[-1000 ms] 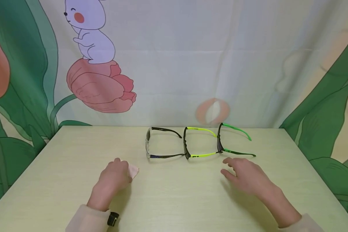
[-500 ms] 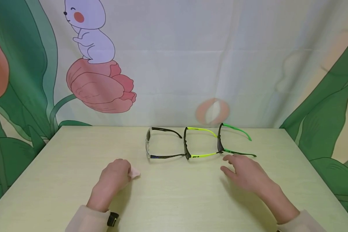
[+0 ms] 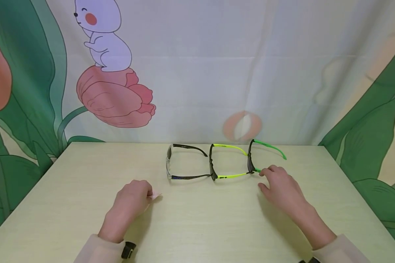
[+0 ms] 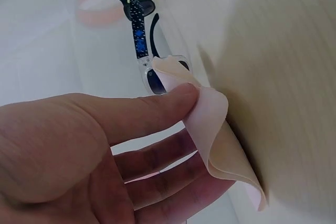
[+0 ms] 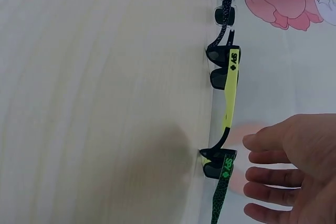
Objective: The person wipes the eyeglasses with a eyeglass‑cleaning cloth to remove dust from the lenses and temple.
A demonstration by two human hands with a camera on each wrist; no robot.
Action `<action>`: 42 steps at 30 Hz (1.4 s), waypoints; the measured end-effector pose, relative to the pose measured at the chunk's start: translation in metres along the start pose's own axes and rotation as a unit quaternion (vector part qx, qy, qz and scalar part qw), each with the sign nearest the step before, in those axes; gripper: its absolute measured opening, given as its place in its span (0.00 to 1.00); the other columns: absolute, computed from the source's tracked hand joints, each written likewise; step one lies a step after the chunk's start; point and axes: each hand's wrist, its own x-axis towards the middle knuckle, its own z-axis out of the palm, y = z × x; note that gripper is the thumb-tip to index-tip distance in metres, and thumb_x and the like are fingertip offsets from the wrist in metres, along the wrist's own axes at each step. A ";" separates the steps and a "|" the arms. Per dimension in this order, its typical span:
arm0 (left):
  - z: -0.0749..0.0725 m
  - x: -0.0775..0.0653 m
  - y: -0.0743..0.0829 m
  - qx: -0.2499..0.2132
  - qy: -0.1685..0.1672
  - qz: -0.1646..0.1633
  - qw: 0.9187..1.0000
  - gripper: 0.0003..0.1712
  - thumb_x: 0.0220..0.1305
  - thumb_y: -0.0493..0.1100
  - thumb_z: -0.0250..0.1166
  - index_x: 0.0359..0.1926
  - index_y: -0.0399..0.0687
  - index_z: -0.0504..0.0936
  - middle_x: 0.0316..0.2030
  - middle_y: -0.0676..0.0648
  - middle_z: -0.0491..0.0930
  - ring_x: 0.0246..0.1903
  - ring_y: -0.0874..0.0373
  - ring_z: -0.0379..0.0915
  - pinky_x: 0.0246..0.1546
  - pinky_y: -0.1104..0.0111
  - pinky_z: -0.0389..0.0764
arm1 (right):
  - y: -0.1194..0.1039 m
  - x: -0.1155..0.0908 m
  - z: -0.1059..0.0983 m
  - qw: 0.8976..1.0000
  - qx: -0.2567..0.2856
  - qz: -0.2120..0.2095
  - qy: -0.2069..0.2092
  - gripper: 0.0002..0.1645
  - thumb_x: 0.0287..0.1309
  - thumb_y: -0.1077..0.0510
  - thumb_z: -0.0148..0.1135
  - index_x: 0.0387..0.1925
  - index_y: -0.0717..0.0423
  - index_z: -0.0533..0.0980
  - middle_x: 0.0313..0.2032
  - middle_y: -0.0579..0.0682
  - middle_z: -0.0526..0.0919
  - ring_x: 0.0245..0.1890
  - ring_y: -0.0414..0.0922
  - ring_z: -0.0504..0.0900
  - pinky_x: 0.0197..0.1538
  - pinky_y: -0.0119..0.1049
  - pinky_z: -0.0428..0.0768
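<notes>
head view, left hand: left hand [image 3: 130, 201] grips a thin, pale pink, soft-looking cloth [image 3: 156, 194], a corner poking out beyond the fingers.
head view, right hand: right hand [image 3: 281, 186] holds nothing, fingers loosely bent, at the near temple of black-framed sunglasses with green temples [image 3: 250, 164].
head view, sunglasses left of the right grip: black-framed sunglasses with yellow temples [image 3: 212, 168], then clear-framed sunglasses with dark patterned temples [image 3: 189, 178]; all temples unfolded.
progress, judged: cloth taken up; no pair lifted or touched by the cloth; apparently early, handling of the sunglasses left.
left wrist view, cloth: pinched under the thumb, folded over, curling, smooth-edged; creases mild.
right wrist view, fingers: extended, apart from the green-templed pair.
</notes>
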 end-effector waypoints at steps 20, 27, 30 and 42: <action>-0.015 -0.004 0.029 -0.044 0.001 0.044 0.998 0.04 0.65 0.33 0.70 0.32 0.45 0.87 0.25 0.54 0.80 0.24 0.58 0.71 0.24 0.64 0.74 | 0.013 0.016 0.011 1.000 0.012 -0.007 0.010 0.20 0.57 0.66 0.72 0.51 0.71 0.80 0.47 0.64 0.81 0.50 0.63 0.77 0.51 0.56 0.81; -0.016 -0.005 0.038 -0.061 0.016 0.060 0.996 0.04 0.64 0.33 0.71 0.32 0.45 0.87 0.23 0.54 0.79 0.21 0.59 0.69 0.21 0.66 0.72 | 0.016 0.022 0.015 1.000 0.015 0.000 0.014 0.18 0.58 0.67 0.71 0.50 0.71 0.80 0.47 0.65 0.81 0.51 0.64 0.77 0.51 0.57 0.81; -0.014 -0.003 0.040 -0.060 0.025 0.067 0.996 0.05 0.63 0.34 0.72 0.31 0.46 0.87 0.23 0.55 0.78 0.21 0.59 0.69 0.21 0.66 0.72 | 0.017 0.024 0.017 1.000 0.017 0.009 0.012 0.18 0.58 0.68 0.71 0.49 0.71 0.81 0.48 0.65 0.81 0.51 0.64 0.77 0.50 0.57 0.81; -0.006 -0.001 0.048 -0.096 0.033 0.074 0.992 0.02 0.62 0.34 0.74 0.35 0.41 0.88 0.25 0.54 0.80 0.22 0.61 0.71 0.24 0.67 0.76 | 0.017 0.029 0.025 0.999 -0.044 -0.009 0.004 0.17 0.56 0.69 0.72 0.48 0.68 0.81 0.42 0.61 0.81 0.44 0.61 0.78 0.39 0.54 0.83</action>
